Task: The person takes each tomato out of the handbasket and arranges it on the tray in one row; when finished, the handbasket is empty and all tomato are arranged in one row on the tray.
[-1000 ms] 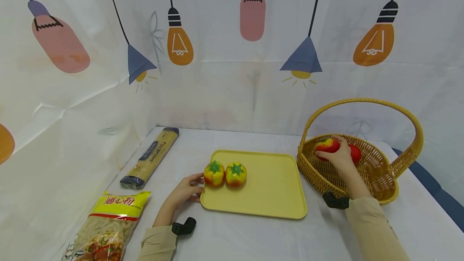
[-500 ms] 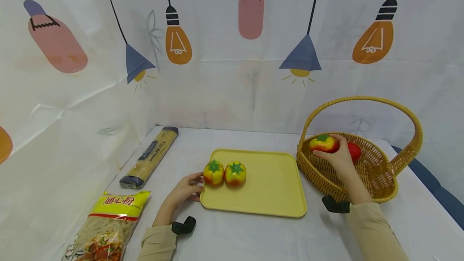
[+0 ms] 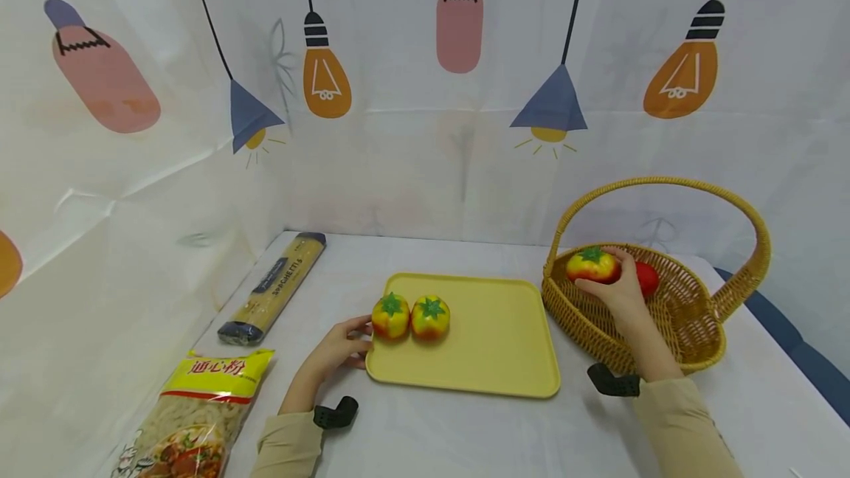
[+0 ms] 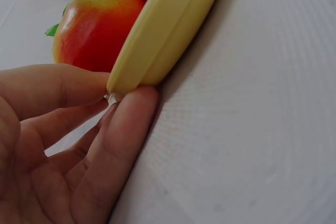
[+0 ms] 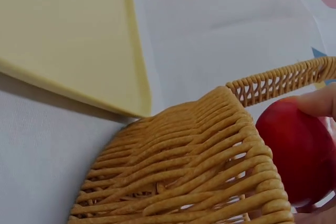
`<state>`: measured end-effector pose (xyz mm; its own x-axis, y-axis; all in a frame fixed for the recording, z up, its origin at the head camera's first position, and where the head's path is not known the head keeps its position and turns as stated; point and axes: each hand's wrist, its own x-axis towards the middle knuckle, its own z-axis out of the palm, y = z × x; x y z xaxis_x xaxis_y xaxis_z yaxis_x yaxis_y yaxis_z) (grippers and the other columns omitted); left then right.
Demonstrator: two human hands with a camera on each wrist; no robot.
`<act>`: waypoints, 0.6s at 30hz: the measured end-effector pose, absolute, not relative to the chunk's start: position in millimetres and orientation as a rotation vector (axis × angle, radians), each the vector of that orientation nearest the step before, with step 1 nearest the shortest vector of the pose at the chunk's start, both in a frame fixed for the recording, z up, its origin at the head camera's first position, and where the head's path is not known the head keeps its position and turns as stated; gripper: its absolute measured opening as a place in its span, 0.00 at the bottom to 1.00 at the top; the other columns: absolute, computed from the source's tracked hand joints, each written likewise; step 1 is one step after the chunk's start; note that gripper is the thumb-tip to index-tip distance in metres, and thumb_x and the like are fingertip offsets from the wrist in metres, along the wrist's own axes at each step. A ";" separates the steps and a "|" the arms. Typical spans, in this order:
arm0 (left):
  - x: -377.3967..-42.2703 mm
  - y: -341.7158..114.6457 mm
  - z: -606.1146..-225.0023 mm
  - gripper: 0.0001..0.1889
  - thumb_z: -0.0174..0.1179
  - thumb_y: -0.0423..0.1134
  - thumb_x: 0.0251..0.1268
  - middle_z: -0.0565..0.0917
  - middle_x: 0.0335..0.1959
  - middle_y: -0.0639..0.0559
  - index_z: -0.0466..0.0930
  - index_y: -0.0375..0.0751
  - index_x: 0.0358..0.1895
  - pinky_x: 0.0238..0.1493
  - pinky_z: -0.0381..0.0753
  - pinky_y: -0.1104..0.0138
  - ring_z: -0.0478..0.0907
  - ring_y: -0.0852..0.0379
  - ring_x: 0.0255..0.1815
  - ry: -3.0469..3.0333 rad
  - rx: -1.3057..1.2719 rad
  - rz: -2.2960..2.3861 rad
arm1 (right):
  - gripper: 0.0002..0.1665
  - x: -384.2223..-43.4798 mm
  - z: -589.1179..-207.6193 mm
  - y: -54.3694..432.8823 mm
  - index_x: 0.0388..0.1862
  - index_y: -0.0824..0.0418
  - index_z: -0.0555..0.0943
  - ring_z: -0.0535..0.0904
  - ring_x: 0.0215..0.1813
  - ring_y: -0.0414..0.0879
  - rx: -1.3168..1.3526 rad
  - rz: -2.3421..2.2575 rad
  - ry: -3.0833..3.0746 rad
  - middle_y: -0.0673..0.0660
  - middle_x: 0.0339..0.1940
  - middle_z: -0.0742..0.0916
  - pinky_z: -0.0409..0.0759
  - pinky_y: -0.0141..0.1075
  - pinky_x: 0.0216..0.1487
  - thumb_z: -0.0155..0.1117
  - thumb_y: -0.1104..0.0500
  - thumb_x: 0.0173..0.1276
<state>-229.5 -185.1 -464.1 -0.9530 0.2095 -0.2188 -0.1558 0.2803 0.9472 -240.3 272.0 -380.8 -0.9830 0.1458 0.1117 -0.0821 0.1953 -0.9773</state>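
Gripping red-yellow fruit [image 3: 588, 266] at basket [image 3: 572, 321]: right hand [image 3: 624, 292]; left hand [image 3: 340, 345] pinches tray [image 3: 498, 338] beside 2 similar fruits [image 3: 430, 319].

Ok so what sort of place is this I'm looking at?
Probably a small staged tabletop set rather than a real kitchen: a creased sheet printed with lamps closes in the back and left side, and the white table in front carries a yellow tray.

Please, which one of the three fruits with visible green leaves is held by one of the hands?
The red-and-yellow fruit at the basket: the right hand grips it, while the other two fruits sit side by side on the yellow tray.
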 end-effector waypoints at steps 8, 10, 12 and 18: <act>-230.5 -185.5 -466.3 0.32 0.59 0.30 0.54 0.70 0.53 0.38 0.61 0.30 0.65 0.33 0.84 0.61 0.76 0.54 0.37 2.260 0.047 1.712 | 0.45 -240.2 -380.4 270.8 0.64 0.47 0.48 0.61 0.52 0.43 -0.042 2.156 -2.100 0.64 0.65 0.46 0.82 0.32 0.41 0.63 0.70 0.57; -230.7 -185.6 -466.6 0.32 0.59 0.30 0.54 0.70 0.53 0.38 0.61 0.30 0.65 0.33 0.84 0.61 0.76 0.54 0.37 2.262 0.048 1.709 | 0.45 -240.4 -379.4 270.0 0.63 0.46 0.46 0.60 0.52 0.42 -0.043 2.155 -2.109 0.63 0.66 0.45 0.82 0.32 0.42 0.60 0.71 0.59; -230.8 -185.7 -466.8 0.33 0.60 0.30 0.54 0.70 0.53 0.38 0.61 0.30 0.65 0.33 0.84 0.61 0.76 0.54 0.36 2.263 0.045 1.708 | 0.44 -240.4 -378.1 269.2 0.63 0.46 0.45 0.61 0.51 0.41 -0.052 2.155 -2.096 0.62 0.65 0.46 0.82 0.31 0.40 0.58 0.73 0.59; -230.3 -185.5 -466.3 0.33 0.60 0.30 0.54 0.71 0.54 0.38 0.61 0.31 0.66 0.33 0.84 0.61 0.76 0.54 0.37 2.270 0.036 1.706 | 0.43 -241.8 -378.5 268.7 0.61 0.46 0.46 0.62 0.49 0.39 -0.054 2.200 -2.040 0.56 0.60 0.50 0.82 0.30 0.39 0.57 0.74 0.59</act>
